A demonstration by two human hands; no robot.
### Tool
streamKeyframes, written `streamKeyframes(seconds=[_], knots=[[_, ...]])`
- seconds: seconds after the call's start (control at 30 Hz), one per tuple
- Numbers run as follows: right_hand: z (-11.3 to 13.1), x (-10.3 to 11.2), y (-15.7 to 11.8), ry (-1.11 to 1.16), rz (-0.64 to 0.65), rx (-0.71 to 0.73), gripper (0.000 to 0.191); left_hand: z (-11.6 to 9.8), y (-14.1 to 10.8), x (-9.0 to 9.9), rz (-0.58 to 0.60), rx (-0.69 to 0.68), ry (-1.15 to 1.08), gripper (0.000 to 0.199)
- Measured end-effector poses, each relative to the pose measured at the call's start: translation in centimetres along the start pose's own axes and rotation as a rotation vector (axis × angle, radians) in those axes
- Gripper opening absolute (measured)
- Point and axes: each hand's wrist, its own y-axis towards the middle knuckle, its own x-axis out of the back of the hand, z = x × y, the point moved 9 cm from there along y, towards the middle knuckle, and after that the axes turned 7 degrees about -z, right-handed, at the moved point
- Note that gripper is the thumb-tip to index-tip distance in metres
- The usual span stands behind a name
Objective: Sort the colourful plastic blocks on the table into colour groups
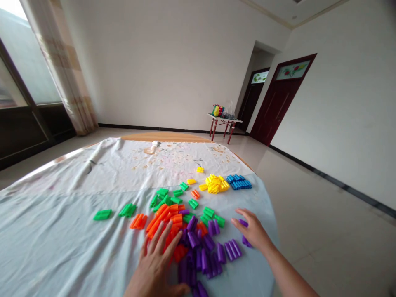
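Note:
My left hand point(156, 260) lies with fingers spread over a heap of orange ribbed plastic pieces point(163, 214), its fingertips on or just above them. To the right of its thumb is a pile of purple pieces point(204, 260). My right hand point(252, 229) hovers at the right side of the table, fingers apart, partly covering a few purple pieces point(246, 241); I cannot tell whether it touches them. Green pieces point(167, 200) are scattered behind the orange heap. Farther back sit a yellow pile point(215, 184) and a block of blue pieces point(239, 182).
A wrinkled cloth point(71, 247) covers the round table, whose wooden edge point(167, 136) shows at the back. Single green pieces point(102, 214) lie at the left. Beyond stands a small table point(224, 119) with a colourful bag point(218, 110) and a clear plastic bag point(229, 110).

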Motion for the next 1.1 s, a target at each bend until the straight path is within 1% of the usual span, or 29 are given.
streamKeyframes(seconds=[0.03, 0.07, 0.1, 0.13, 0.2, 0.3, 0.37, 0.47, 0.57, 0.67, 0.77, 0.8, 0.83, 0.87, 0.9, 0.93, 0.97, 1.0, 1.03, 1.1], knots=[[-0.6, -0.3, -1.3, -0.029, 0.023, 0.007, 0.046, -0.2, 0.0, -0.5, 0.059, 0.019, 0.012, 0.094], [-0.7, -0.8, -2.4, -0.044, 0.035, 0.022, 0.048, -0.2, 0.0, -0.8, 0.095, 0.045, 0.024, 0.089], [-0.2, -1.5, -3.2, -0.044, 0.047, 0.04, 0.049, -0.2, 0.1, -0.9, 0.109, 0.068, 0.035, 0.083], [0.6, -2.4, -3.8, -0.03, 0.055, 0.058, 0.051, 0.0, 0.2, -0.8, 0.106, 0.085, 0.049, 0.078], [3.0, -4.6, -4.1, 0.025, 0.071, 0.077, 0.056, 0.6, 0.5, -0.2, 0.052, 0.1, 0.085, 0.068], [7.6, -8.1, -3.1, 0.141, 0.108, 0.077, 0.065, 2.6, 0.6, 1.2, -0.065, 0.13, 0.162, 0.056], [11.0, -10.2, -2.0, 0.219, 0.126, 0.093, 0.065, 4.3, 0.5, 2.1, -0.118, 0.153, 0.204, 0.055], [15.9, -13.4, -0.5, 0.265, 0.209, 0.109, 0.063, 7.6, 0.2, 3.5, -0.164, 0.229, 0.247, 0.057], [20.1, -16.5, 0.4, 0.268, 0.315, 0.107, 0.064, 11.4, -0.4, 4.8, -0.175, 0.389, 0.258, 0.062], [23.6, -19.6, 0.6, 0.289, 0.426, 0.07, 0.063, 15.3, -1.5, 5.9, -0.159, 0.578, 0.232, 0.068], [27.2, -22.9, -0.2, 0.431, 0.592, 0.02, 0.069, 19.0, -3.3, 7.0, -0.155, 0.742, 0.19, 0.075], [28.3, -23.7, -0.6, 0.493, 0.649, 0.013, 0.072, 20.2, -3.9, 7.5, -0.163, 0.785, 0.177, 0.078], [29.4, -23.9, -0.9, 0.55, 0.691, 0.019, 0.074, 21.2, -4.5, 8.0, -0.176, 0.82, 0.162, 0.08], [30.2, -23.6, -1.0, 0.596, 0.706, 0.04, 0.074, 22.1, -5.1, 8.5, -0.19, 0.85, 0.144, 0.083], [30.6, -22.7, -0.9, 0.627, 0.69, 0.076, 0.072, 22.9, -5.7, 9.1, -0.201, 0.878, 0.131, 0.085], [30.7, -21.2, -0.7, 0.642, 0.652, 0.126, 0.07, 23.5, -6.2, 9.6, -0.212, 0.906, 0.125, 0.088], [30.3, -19.2, -0.5, 0.638, 0.599, 0.185, 0.066, 23.8, -6.7, 10.2, -0.222, 0.931, 0.125, 0.091], [29.4, -16.8, -0.4, 0.618, 0.539, 0.246, 0.064, 24.0, -7.1, 10.7, -0.236, 0.95, 0.133, 0.092], [28.0, -14.5, -0.7, 0.577, 0.506, 0.293, 0.063, 24.0, -7.3, 11.1, -0.245, 0.957, 0.145, 0.093], [23.6, -10.7, -2.2, 0.446, 0.506, 0.329, 0.067, 23.5, -7.3, 11.4, -0.25, 0.928, 0.17, 0.091]])
